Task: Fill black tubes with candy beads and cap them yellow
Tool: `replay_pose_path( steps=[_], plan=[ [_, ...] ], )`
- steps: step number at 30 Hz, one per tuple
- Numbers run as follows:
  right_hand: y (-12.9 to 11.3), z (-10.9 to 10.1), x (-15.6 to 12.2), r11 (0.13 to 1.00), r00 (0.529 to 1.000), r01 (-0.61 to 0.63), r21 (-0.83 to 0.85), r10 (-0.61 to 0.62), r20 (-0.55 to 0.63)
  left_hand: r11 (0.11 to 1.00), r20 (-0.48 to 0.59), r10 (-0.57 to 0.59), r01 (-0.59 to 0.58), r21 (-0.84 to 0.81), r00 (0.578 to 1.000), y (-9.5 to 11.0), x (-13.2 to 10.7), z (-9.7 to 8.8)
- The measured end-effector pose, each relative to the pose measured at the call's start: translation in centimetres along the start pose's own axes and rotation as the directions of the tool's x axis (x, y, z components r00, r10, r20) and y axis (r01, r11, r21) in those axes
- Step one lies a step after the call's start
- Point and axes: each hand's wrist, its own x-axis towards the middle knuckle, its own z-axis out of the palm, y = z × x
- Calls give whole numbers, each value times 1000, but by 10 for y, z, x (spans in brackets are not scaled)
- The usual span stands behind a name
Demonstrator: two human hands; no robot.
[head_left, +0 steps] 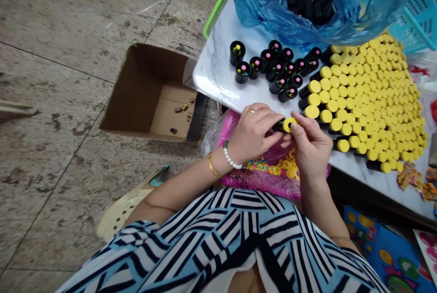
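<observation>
My left hand is closed around a small black tube. My right hand pinches a yellow cap against the tube's end. Both hands hover over a pink plastic bag on my lap, which holds loose yellow caps and coloured beads. On the white table, several open black tubes stand uncapped. To their right lies a big pile of capped tubes with yellow ends.
A blue plastic bag with more black tubes sits at the table's far edge, beside a turquoise basket. An open cardboard box stands on the stone floor at left. A green tray edge shows behind the table.
</observation>
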Motion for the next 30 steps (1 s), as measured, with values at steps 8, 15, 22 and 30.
replay_pose_path(
  steps=[8,15,22,30],
  plan=[
    [-3,7,-2,999,999,-31,-22,31,-19,999,25,35,-36,19,999,0,2,-4],
    [2,14,1,992,993,-108,68,112,-46,997,79,20,-26,78,997,2,4,-13],
    [1,6,4,970,976,-218,108,215,42,928,260,-199,267,-260,945,23,15,-25],
    [8,3,0,967,967,-234,101,221,124,446,458,-477,655,-610,751,10,13,3]
  ],
)
